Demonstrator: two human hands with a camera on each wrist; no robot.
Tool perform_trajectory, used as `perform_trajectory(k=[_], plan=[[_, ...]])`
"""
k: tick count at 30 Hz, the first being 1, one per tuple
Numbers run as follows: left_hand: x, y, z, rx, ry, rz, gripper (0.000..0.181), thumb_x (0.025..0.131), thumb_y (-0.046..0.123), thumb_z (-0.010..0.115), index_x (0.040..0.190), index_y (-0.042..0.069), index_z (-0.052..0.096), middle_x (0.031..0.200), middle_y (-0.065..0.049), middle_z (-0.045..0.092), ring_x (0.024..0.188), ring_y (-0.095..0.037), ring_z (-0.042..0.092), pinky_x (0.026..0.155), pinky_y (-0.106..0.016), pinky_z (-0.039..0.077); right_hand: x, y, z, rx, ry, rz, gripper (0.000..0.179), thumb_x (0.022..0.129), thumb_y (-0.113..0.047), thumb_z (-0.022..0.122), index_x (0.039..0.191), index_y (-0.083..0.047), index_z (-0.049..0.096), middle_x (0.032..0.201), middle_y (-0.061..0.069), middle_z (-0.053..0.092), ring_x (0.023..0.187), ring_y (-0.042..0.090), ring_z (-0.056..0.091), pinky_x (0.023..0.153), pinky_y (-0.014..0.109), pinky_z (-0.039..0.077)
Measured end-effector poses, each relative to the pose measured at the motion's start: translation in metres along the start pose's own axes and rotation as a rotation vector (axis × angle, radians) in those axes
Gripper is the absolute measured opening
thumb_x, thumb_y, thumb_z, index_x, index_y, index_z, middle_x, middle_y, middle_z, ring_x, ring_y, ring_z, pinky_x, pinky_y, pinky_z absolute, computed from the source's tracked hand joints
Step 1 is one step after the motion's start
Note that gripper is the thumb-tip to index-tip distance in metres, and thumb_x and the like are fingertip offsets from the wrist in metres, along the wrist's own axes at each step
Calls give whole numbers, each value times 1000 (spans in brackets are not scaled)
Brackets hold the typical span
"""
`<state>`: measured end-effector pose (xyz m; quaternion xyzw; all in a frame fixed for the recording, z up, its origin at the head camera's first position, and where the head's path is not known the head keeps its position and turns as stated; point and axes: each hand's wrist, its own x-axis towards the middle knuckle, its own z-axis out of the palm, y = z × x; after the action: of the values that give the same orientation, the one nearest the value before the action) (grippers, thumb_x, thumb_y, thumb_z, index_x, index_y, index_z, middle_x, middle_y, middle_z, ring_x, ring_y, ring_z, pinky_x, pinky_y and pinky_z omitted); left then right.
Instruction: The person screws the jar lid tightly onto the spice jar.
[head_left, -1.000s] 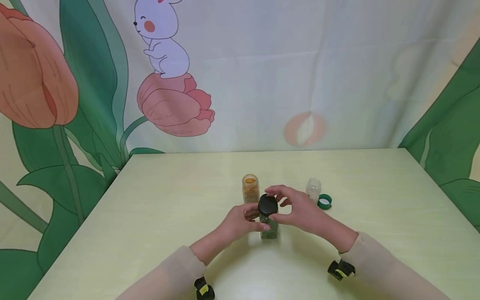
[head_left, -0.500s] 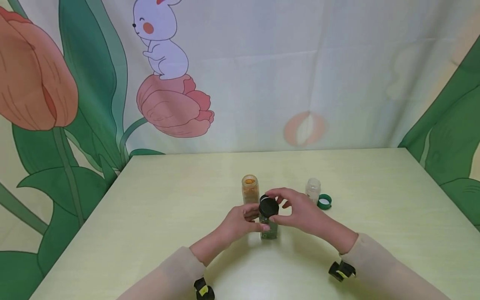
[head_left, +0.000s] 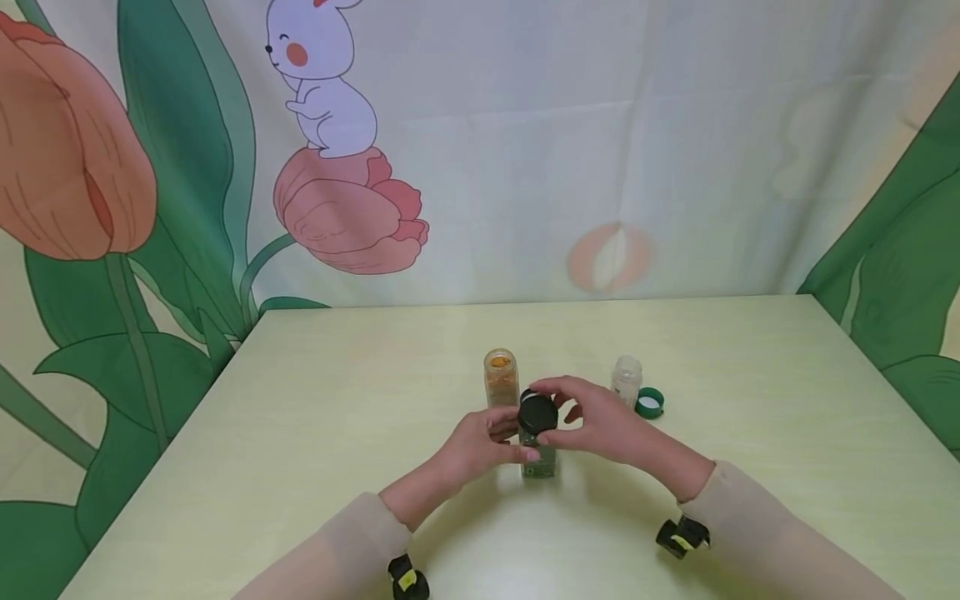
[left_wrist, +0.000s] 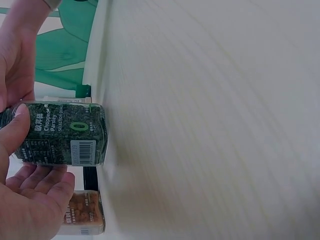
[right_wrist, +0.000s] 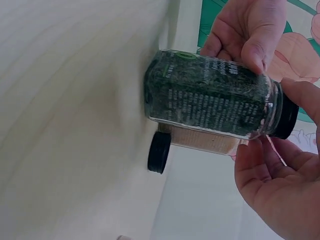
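Note:
A glass jar of chopped parsley (head_left: 540, 462) stands upright on the table, its printed label readable in the left wrist view. My left hand (head_left: 480, 446) holds it by the sides, thumb across the label (left_wrist: 60, 132) and fingers on the far side. Over the mouth, the fingers and thumb of my right hand (head_left: 603, 425) pinch the black lid (head_left: 538, 414) at its edge. The lid tips a little toward me, and a pale strip of rim shows behind it. In the right wrist view the lid (right_wrist: 287, 117) sits right at the jar's neck.
Behind the parsley stands an uncapped jar of orange-brown seasoning (head_left: 501, 377), with a loose black lid (right_wrist: 159, 152) lying beside it. To the right are a small clear jar (head_left: 627, 377) without a cap and an upturned green cap (head_left: 649, 403). A printed curtain hangs behind the table (head_left: 337, 375).
The black lid has tipped slightly toward me under my right fingers, baring a strip of rim behind it. My left hand and the jar have stayed in place.

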<state>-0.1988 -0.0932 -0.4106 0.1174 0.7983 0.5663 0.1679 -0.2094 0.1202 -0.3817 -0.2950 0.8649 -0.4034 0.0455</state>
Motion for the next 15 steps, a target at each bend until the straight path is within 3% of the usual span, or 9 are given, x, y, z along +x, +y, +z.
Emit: perform_trajectory(k=[7,15], plan=[[0,1,0,8,-3,-14,57,89,10,80,140,-2,58,143,-22,62,139,-37,56,117,-50,46,0,3,2,55,-18,49,48,89,-18,80,131,-2,63,119,14,69,106,21,58,90,37,57],[-1,3,-1,11,-3,-25,56,89,10,80,139,-1,59,143,-20,63,140,-36,56,116,-49,47,2,1,2,36,-4,45,44,88,-20,81,126,-2,66,115,12,71,105,22,62,94,50,58]])
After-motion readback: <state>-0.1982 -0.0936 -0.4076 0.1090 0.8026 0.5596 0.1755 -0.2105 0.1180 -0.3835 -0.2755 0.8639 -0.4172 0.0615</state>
